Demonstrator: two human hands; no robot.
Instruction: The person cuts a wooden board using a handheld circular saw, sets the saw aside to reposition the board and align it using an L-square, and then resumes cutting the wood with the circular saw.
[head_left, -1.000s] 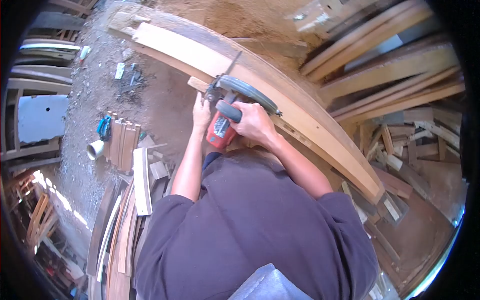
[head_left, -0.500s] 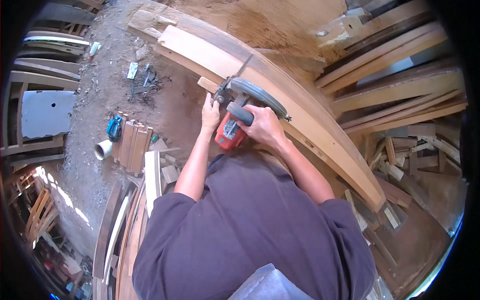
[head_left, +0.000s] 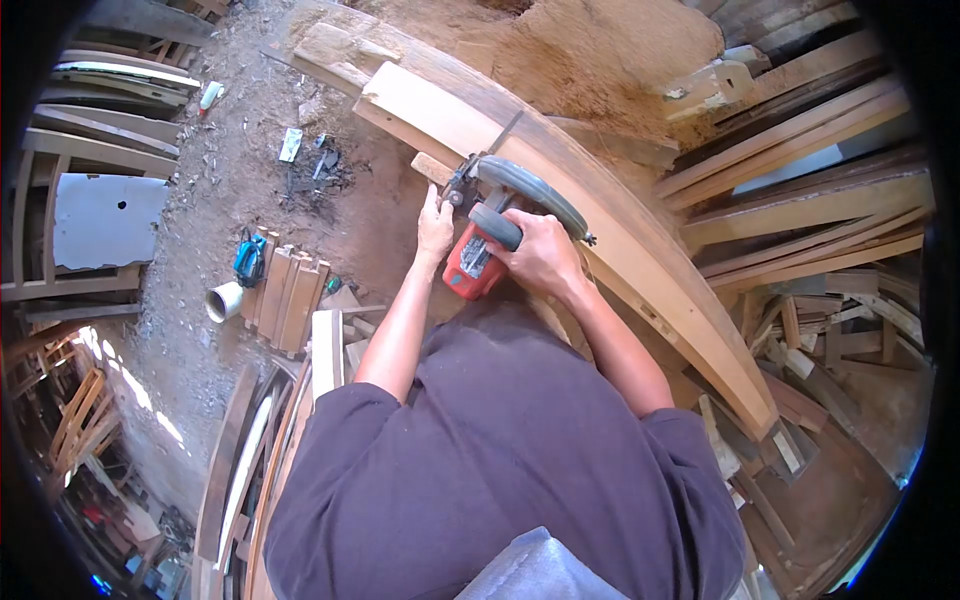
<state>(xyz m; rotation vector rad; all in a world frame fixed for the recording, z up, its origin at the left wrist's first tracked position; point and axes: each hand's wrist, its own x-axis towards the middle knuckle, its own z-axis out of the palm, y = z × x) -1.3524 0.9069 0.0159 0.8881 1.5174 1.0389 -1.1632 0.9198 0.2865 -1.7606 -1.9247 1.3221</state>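
A circular saw (head_left: 478,262) with a red motor housing and a grey blade guard rests on a long pale wooden board (head_left: 440,108). My right hand (head_left: 543,255) is wrapped round its dark rear handle. Near the front of the saw, my left hand (head_left: 434,228) is closed on the base or edge guide by the board's near side. A small wooden block (head_left: 432,168) sits at the guide, just beyond the left fingertips. Across the board a thin dark metal bar (head_left: 508,130) sticks out from the saw. The blade itself is hidden.
Under the board lies a wider, dusty beam (head_left: 470,85). Sawdust (head_left: 600,50) is heaped behind it. Stacked planks (head_left: 800,150) stand at the right. On the left ground are a blue power tool (head_left: 250,257), short wood pieces (head_left: 290,295) and a white pipe (head_left: 224,301).
The saw, with both hands on it, has shifted slightly along the board toward its far left end. The whole view has also moved a little. Both grips look the same.
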